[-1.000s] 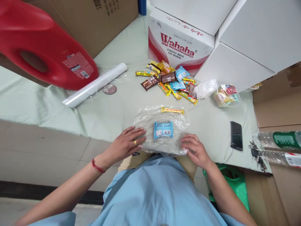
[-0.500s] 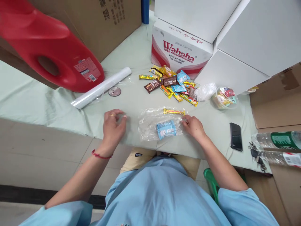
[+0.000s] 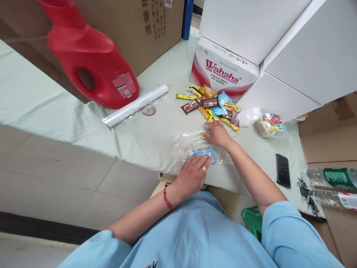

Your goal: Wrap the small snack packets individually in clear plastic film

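A clear plastic sheet or bag (image 3: 181,149) lies spread near the table's front edge. On it rests a blue snack packet (image 3: 205,150), partly covered by my left hand (image 3: 195,169), whose fingers lie flat over the packet's near side. My right hand (image 3: 217,133) hovers over the small yellow snack stick (image 3: 203,135), its fingers apart and hiding most of that stick. Just beyond my right fingertips is a pile of wrapped snacks, including a brown wafer packet (image 3: 190,106) and another blue packet (image 3: 224,99).
A roll of clear film (image 3: 136,106) and a round metal disc (image 3: 148,109) lie to the left by a red jug (image 3: 97,63). Behind stands a Wahaha carton (image 3: 223,74). On the right are a snack tub (image 3: 270,126), a phone (image 3: 283,170), keys (image 3: 308,195) and bottles (image 3: 334,178).
My left hand has moved right, from bare table onto the blue packet. My right hand has shifted from the sheet's right side up over the yellow stick. The camera view has shifted slightly.
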Demonstrator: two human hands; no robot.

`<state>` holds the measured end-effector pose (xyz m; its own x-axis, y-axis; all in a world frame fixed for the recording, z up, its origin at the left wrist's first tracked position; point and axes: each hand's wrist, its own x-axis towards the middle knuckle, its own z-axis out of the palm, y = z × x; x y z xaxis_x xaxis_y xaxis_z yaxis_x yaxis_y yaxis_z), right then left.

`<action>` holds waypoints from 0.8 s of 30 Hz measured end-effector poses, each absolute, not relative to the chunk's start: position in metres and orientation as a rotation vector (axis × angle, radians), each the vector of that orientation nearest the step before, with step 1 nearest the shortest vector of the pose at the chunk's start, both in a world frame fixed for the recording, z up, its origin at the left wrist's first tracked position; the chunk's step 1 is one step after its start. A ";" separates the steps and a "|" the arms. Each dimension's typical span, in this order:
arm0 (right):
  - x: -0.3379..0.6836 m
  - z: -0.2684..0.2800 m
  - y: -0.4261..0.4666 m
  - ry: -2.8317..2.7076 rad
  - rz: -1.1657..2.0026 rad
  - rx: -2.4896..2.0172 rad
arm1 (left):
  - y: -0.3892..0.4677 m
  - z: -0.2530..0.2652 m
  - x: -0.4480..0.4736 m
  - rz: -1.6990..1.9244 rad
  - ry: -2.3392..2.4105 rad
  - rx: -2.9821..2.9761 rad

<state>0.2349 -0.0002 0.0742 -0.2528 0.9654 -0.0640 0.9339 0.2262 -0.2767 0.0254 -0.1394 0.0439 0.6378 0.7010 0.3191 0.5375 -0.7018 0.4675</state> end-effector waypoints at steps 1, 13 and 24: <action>0.231 0.074 0.006 -2.364 0.490 -1.875 | -0.134 0.041 0.033 0.600 1.021 2.544; 0.250 0.089 -0.022 -2.301 0.486 -1.429 | -0.126 0.031 0.044 0.418 1.043 2.641; 0.248 0.069 -0.126 -2.722 0.511 -1.281 | -0.123 0.019 0.019 0.675 0.864 2.365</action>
